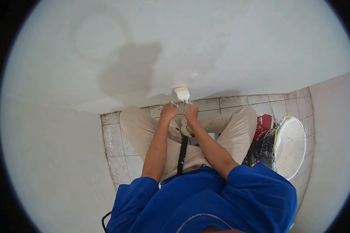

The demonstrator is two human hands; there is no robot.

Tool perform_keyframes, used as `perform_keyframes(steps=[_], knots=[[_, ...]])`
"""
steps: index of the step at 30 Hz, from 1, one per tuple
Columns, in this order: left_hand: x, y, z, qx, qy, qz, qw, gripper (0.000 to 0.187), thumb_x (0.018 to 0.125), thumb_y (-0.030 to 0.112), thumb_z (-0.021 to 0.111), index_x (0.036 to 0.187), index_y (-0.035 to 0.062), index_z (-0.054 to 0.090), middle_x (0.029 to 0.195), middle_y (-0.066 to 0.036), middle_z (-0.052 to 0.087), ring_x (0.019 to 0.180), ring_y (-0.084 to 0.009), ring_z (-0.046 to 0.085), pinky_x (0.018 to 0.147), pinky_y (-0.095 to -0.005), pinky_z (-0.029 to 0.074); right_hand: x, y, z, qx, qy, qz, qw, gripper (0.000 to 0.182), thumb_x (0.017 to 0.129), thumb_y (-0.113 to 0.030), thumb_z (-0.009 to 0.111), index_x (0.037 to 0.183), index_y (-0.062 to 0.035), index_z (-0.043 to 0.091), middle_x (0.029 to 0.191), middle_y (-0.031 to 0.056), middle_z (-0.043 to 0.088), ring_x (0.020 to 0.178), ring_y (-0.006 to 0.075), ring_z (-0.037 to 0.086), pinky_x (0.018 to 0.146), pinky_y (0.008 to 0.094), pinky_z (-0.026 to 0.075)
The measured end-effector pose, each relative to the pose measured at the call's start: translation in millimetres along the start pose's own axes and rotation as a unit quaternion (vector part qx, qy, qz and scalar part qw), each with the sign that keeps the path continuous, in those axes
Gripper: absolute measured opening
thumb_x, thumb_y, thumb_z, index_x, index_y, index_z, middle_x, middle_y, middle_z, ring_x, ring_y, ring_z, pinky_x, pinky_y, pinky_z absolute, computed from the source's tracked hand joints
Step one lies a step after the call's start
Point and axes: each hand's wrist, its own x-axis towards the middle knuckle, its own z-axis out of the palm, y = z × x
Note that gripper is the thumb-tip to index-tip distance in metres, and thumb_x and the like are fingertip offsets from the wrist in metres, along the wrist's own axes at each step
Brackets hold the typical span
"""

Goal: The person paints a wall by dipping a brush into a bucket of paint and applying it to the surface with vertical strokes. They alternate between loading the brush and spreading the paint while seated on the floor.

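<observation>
My right hand (191, 112) is wrapped round the handle of a paintbrush (182, 93). The brush has a wide head with pale bristles, coated in white, and its tip touches the lower part of the white wall (221, 58). Just to the left, my left hand (168, 111) is closed near the wall's foot, apart from the brush. Something whitish shows at its fingertips, too small to tell whether it is paint or a held thing. A damp-looking, shiny patch lies on the wall above the bristles.
Right of my knee stands a dark bucket (266, 145) with a pale, paint-smeared round top, beside a red paint-spattered container (263, 126). Walls close in on both sides. The tiled floor (116, 139) has white spatters. My bent legs straddle the space below my hands.
</observation>
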Motion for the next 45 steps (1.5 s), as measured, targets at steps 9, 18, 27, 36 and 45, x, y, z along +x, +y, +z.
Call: perform_keyframes(steps=[9,18,27,36,45], knots=[[-5.9,2.5,4.3,-0.001,0.018,-0.024,1.0,0.043,0.085,0.029,0.047,0.108,-0.0047,0.058,0.111,-0.027,0.058,0.108,-0.0393,0.054,0.093,-0.044,0.041,23.0,62.0,9.4,-0.097,-0.001,-0.053,0.994,0.038,0.09,-0.031,0.06,0.07,0.0017,0.06,0.05,0.0002,0.048,0.045,0.008,0.042,0.044,0.0293,0.035],[-7.1,-2.8,0.6,-0.009,0.025,-0.024,0.999,0.046,0.083,0.03,0.048,0.112,-0.0051,0.056,0.113,-0.028,0.057,0.109,-0.0401,0.054,0.093,-0.0452,0.042,-25.4,-78.3,-16.9,0.094,0.009,-0.134,0.986,0.034,0.088,-0.026,0.057,0.083,0.0067,0.062,0.061,0.0178,0.058,0.055,0.0254,0.048,0.059,0.0383,0.042],[-13.1,7.0,-8.0,0.0,-0.009,-0.03,1.0,0.045,0.084,0.032,0.049,0.113,-0.0028,0.056,0.115,-0.024,0.058,0.109,-0.039,0.055,0.092,-0.0452,0.043,20.4,48.1,4.5,-0.11,0.016,0.051,0.993,0.031,0.088,-0.027,0.059,0.081,0.0038,0.062,0.06,0.0085,0.055,0.054,0.0201,0.048,0.051,0.0368,0.037],[-12.0,-1.3,2.4,0.003,0.01,0.0,1.0,0.044,0.083,0.031,0.05,0.11,-0.003,0.057,0.113,-0.025,0.059,0.107,-0.0389,0.056,0.09,-0.0446,0.044,-44.5,-178.3,-74.3,0.256,0.024,-0.116,0.959,0.024,0.094,-0.021,0.056,0.078,-0.0046,0.063,0.056,-0.0089,0.042,0.046,0.0014,0.031,0.042,0.0216,0.02],[-6.2,-1.7,5.5,-0.002,0.014,-0.004,1.0,0.043,0.085,0.033,0.049,0.109,-0.0019,0.058,0.111,-0.024,0.06,0.105,-0.0392,0.056,0.09,-0.0446,0.044,27.6,51.2,-19.3,-0.051,0.055,0.041,0.996,0.035,0.091,-0.028,0.057,0.074,0.003,0.059,0.052,0.0018,0.049,0.046,0.0098,0.045,0.042,0.0303,0.034]])
